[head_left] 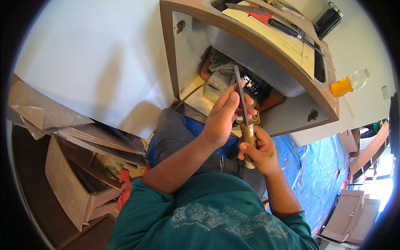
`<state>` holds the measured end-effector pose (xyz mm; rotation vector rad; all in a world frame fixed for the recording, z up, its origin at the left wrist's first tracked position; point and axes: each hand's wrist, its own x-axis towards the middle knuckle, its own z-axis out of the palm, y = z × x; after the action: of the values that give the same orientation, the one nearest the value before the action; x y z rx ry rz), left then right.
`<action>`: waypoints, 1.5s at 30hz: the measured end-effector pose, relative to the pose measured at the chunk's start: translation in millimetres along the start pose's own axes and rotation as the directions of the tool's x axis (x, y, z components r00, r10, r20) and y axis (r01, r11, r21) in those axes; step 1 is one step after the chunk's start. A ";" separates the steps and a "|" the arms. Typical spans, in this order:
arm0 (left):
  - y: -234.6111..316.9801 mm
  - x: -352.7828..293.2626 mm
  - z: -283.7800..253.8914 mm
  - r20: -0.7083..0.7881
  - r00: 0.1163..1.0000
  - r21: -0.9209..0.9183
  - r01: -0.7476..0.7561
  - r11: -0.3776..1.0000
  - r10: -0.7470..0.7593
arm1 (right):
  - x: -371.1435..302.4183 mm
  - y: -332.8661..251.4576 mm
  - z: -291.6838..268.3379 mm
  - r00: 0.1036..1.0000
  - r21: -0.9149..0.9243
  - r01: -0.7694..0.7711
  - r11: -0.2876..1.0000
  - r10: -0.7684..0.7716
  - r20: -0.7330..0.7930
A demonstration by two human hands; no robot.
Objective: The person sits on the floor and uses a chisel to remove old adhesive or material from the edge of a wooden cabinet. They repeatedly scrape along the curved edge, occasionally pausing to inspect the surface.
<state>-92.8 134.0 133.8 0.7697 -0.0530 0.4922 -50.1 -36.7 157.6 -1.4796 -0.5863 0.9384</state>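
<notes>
In front of my chest I hold a chisel-like tool with a long, flat, dark metal blade (238,81) pointing up and away from me. Its thick brass-coloured handle (248,136) stands nearly upright. My right hand (263,153) is wrapped round that handle, thumb across its near side. Higher up, my left hand (223,116) is closed on the blade, thumb on one side and fingers behind it. The left fingertips are partly hidden by the blade. Just beyond my hands, a lit phone screen (251,85) shows inside the open cabinet (183,54).
A metal sink basin (250,52) hangs in the cabinet. On top lie a black-handled tool (284,28) and a black flask (328,21). A clear bottle of orange liquid (348,84) is at the right. Blue sheeting (321,166) covers the floor; a wooden box (66,183) stands left.
</notes>
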 end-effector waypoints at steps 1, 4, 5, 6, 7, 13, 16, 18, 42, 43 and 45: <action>0.0 1.7 4.5 -0.024 0.999 0.054 -0.020 0.998 0.021 | 0.9 -2.4 -0.4 0.998 -0.077 0.006 0.997 -0.010 -0.060; 3.4 18.9 19.6 -0.132 0.987 0.184 -0.062 0.981 0.088 | 4.1 -7.7 -9.6 0.982 -0.428 0.083 0.900 -0.148 -0.121; 4.3 28.3 21.5 -0.144 0.986 0.175 -0.055 0.983 0.081 | 6.4 -8.8 -13.9 0.972 -0.559 0.117 0.821 -0.211 -0.107; 4.9 36.9 19.5 -0.164 0.983 0.170 -0.048 0.984 0.077 | 10.5 -11.9 -15.2 0.970 -0.579 0.122 0.806 -0.220 -0.102; 5.9 45.7 17.9 -0.186 0.980 0.162 -0.042 0.986 0.072 | 14.1 -20.1 -14.8 0.969 -0.601 0.125 0.790 -0.227 -0.096; 8.3 99.0 14.7 -0.277 0.953 0.126 -0.087 0.988 0.119 | 52.2 -65.6 -19.4 0.993 -0.413 -0.008 0.911 -0.040 -0.108; 3.1 119.4 8.1 -0.320 0.941 0.113 -0.076 0.991 0.109 | 70.4 -68.3 -23.9 0.990 -0.423 0.003 0.906 -0.061 -0.125; 1.9 129.7 3.3 -0.334 0.934 0.121 -0.092 0.988 0.127 | 80.0 -65.8 -25.4 0.987 -0.423 -0.008 0.906 -0.061 -0.150; -9.8 172.6 -2.2 -0.306 0.930 0.142 -0.165 0.976 0.202 | 111.2 -82.6 -48.1 0.980 -0.473 -0.055 0.879 -0.043 -0.193; -9.9 172.4 -1.9 -0.310 0.929 0.153 -0.160 0.975 0.201 | 111.1 -83.1 -49.3 0.982 -0.464 -0.062 0.884 -0.030 -0.188; -9.3 171.7 -1.5 -0.318 0.927 0.174 -0.151 0.973 0.200 | 111.4 -82.5 -49.9 0.984 -0.466 -0.045 0.884 -0.040 -0.172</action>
<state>63.3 199.2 164.8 0.8197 0.2344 0.8003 65.1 37.5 211.7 -1.9755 -0.7122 0.6793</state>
